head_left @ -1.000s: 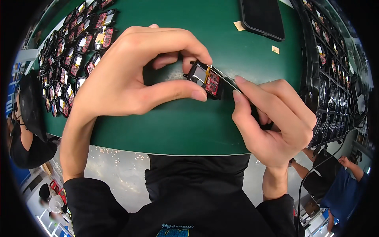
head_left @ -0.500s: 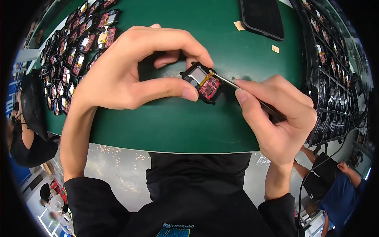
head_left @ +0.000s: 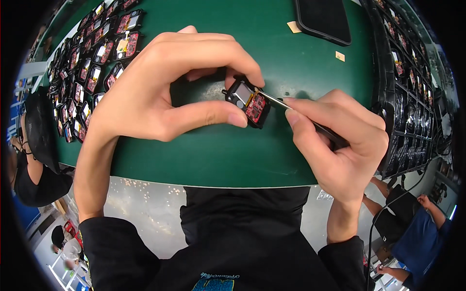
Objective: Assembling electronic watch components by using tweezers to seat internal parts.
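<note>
Between the thumb and fingers of my left hand (head_left: 170, 87) is a small black device housing (head_left: 248, 103), its open side up. Inside it show a red circuit board (head_left: 256, 108), a silver battery-like block (head_left: 242, 92) and a strip of yellow tape. My right hand (head_left: 342, 140) is closed on dark tweezers (head_left: 318, 127), held like a pen. Their bright tip touches or nearly touches the upper right edge of the housing, by the yellow strip. Whether the tip pinches anything is too small to tell.
Rows of similar open housings (head_left: 92, 77) cover the table's left side. A black phone-like slab (head_left: 324, 22) and small beige paper pieces (head_left: 340, 56) lie at the far right. Black compartment trays (head_left: 405, 111) line the right edge. Other people (head_left: 420, 237) are at both sides.
The housing has tilted in my left hand, so more of its lower right side wall shows. My right hand and the tweezers have shifted slightly left with it.
</note>
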The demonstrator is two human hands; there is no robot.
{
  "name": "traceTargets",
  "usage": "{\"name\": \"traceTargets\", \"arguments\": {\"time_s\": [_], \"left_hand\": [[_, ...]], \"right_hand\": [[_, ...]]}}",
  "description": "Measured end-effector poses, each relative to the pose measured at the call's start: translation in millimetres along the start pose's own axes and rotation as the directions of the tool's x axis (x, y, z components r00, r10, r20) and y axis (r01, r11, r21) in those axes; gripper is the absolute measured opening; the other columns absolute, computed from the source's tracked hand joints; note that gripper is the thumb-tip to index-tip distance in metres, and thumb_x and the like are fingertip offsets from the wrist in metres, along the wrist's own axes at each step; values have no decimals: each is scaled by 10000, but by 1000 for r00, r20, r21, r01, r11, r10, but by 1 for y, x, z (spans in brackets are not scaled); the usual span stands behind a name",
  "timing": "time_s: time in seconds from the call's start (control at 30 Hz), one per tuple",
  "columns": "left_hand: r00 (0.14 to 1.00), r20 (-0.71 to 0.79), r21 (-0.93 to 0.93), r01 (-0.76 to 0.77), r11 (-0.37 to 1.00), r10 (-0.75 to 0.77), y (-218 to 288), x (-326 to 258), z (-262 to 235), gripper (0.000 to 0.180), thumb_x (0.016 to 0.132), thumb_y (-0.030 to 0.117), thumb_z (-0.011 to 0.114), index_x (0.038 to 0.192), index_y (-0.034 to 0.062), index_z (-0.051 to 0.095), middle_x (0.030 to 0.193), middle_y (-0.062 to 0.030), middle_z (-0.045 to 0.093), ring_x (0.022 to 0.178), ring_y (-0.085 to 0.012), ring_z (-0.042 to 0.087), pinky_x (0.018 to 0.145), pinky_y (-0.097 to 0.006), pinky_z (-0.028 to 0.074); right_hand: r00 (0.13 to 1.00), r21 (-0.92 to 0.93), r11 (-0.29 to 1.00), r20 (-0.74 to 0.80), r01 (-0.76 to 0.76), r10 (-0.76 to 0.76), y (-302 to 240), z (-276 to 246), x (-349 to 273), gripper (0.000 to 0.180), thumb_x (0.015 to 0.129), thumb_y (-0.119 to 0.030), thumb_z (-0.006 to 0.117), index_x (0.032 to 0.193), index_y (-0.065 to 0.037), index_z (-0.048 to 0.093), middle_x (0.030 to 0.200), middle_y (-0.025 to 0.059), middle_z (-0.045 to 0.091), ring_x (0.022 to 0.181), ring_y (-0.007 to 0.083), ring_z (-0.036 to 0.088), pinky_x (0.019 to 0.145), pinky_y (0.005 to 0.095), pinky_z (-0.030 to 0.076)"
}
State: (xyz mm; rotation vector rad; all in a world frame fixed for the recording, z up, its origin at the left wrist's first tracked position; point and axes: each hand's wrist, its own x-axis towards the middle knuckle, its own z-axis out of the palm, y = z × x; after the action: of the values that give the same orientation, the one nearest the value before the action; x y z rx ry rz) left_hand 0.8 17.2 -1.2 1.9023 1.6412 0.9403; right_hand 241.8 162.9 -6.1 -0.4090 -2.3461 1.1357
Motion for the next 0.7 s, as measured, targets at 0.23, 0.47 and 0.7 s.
{"name": "traceTargets", "arguments": {"time_s": [0.23, 0.47, 0.7], "left_hand": [[997, 11, 54, -71, 996, 71, 0, 1, -2, 496, 723, 285, 962, 1112, 15, 814, 968, -71, 787, 838, -210, 698, 764, -353, 383], [996, 2, 27, -85, 996, 85, 1, 2, 0, 494, 719, 257, 969, 1121, 15, 816, 954, -71, 782, 821, -209, 691, 770, -349, 387], [997, -25, -4, -70, 998, 70, 0, -2, 3, 460, 732, 232, 962, 1112, 17, 818, 914, -74, 764, 815, -217, 688, 775, -348, 395]], "right_hand": [[1000, 8, 1000, -8, 9, -9, 0, 1, 0, 257, 804, 129, 822, 1032, 16, 862, 728, -1, 639, 554, 21, 455, 518, 223, 305], [999, 5, 999, -17, 36, -36, 1, 0, -2, 254, 807, 125, 827, 1035, 18, 859, 732, -5, 639, 549, 15, 440, 513, 223, 290], [1000, -3, 1000, -11, 20, -20, 1, 0, -3, 248, 809, 127, 828, 1029, 17, 859, 731, -7, 640, 555, 17, 440, 519, 229, 292]]}}
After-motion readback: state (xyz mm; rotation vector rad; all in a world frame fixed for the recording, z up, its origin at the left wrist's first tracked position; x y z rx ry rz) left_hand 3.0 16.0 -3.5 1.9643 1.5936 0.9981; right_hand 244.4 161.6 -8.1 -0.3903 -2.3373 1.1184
